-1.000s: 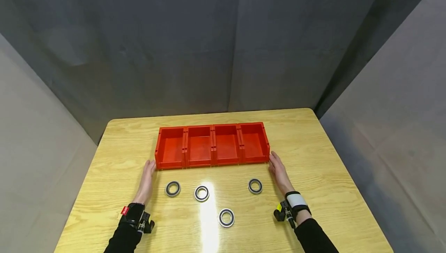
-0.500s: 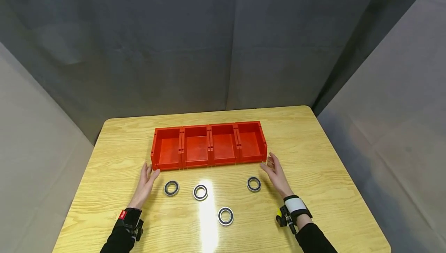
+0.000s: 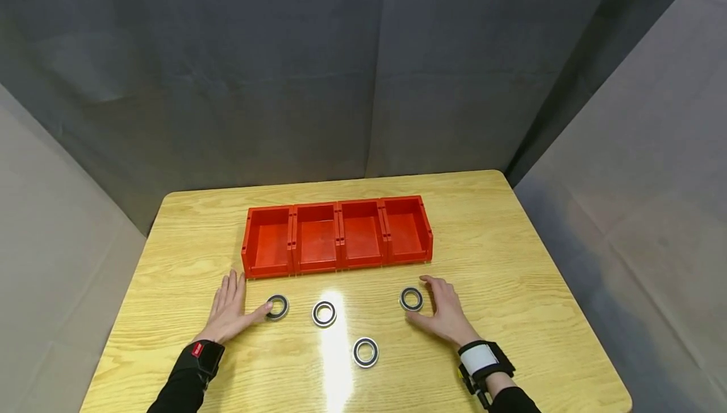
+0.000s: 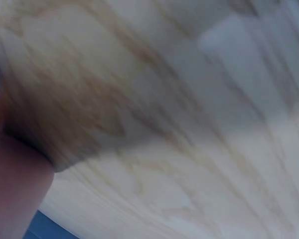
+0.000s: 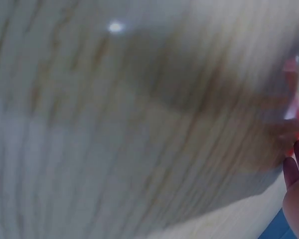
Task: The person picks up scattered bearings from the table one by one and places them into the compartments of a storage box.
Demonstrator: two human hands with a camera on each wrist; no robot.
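My left hand is spread with its fingers straight, near the front left corner of the red bin row. Its thumb reaches right, the tip overlapping the leftmost ball bearing. On the other side, my right hand curves about the rightmost ball bearing, index finger beyond it and thumb on its near side, with a gap in between. Two more bearings lie flat between the hands: a middle bearing and a nearer bearing. The wrist views catch only blurred table and edges of the hands.
The red row has several open compartments side by side, toward the back of the wooden table. A dark grey curtain hangs behind the table, with lighter panels at both sides. Light glares on the tabletop near the middle bearing.
Both hands have left the ends of the red bins and come nearer. The left has spread its thumb to the leftmost bearing; the right has moved its fingers around the rightmost one.
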